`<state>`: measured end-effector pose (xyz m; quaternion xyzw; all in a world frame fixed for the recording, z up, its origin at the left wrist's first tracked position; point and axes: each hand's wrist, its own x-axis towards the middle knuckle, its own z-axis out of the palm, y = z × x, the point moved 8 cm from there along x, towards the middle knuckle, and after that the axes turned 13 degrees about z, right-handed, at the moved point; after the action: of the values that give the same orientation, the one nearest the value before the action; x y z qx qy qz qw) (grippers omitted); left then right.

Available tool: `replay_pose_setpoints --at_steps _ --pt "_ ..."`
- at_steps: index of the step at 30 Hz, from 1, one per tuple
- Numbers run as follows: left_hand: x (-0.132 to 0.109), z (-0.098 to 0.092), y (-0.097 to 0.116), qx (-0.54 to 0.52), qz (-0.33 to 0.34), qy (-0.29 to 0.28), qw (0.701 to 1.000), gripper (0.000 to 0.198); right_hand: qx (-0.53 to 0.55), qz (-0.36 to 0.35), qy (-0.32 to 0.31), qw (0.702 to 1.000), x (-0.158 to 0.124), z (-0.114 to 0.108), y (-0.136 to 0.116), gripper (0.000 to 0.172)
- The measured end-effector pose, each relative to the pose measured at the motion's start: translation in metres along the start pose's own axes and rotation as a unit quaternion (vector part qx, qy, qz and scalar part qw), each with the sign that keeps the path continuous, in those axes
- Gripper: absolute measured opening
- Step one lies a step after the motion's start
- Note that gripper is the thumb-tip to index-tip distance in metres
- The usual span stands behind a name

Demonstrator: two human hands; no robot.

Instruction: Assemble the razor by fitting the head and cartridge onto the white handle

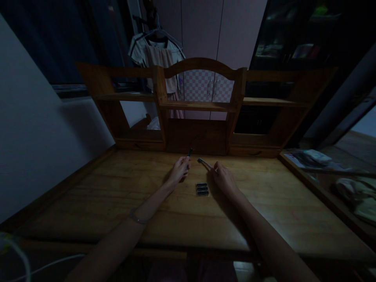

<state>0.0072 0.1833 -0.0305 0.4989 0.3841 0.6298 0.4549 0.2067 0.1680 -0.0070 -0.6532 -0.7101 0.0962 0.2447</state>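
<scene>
My left hand (179, 169) is closed around a slim dark object (190, 152), whose thin tip points up and away from me; its kind is hard to make out in the dim light. In my right hand (222, 176) a slim pale stick with a dark head (205, 163) is pinched at its near end. The dark head points left, towards my left hand, just above the tabletop. Between my hands and nearer to me lies a small clear pack of black battery-like cylinders (202, 189), side by side. Neither hand touches the pack.
The wooden desk (123, 196) carries a shelf unit (199, 105) along its back edge. Beyond it, clothes hang on a hanger (158, 47) before pink cabinet doors. Papers and a pale packet (317, 156) lie at the right. A white cable (58, 260) runs at lower left.
</scene>
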Motion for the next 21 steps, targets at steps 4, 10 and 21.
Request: replay_pose_setpoints --at_steps 4,10,21 --pt "0.000 0.009 0.003 -0.029 0.018 -0.025 0.999 0.037 0.042 -0.036 0.032 0.998 -0.001 -0.009 -0.007 0.017" --pt "-0.012 0.035 0.017 -0.098 0.024 -0.096 0.990 0.033 0.282 -0.084 -0.019 0.955 -0.007 -0.021 -0.029 0.029" --pt "-0.018 0.050 0.017 -0.024 0.058 -0.188 0.980 0.039 0.624 -0.003 -0.326 0.710 -0.013 0.013 -0.048 0.029"
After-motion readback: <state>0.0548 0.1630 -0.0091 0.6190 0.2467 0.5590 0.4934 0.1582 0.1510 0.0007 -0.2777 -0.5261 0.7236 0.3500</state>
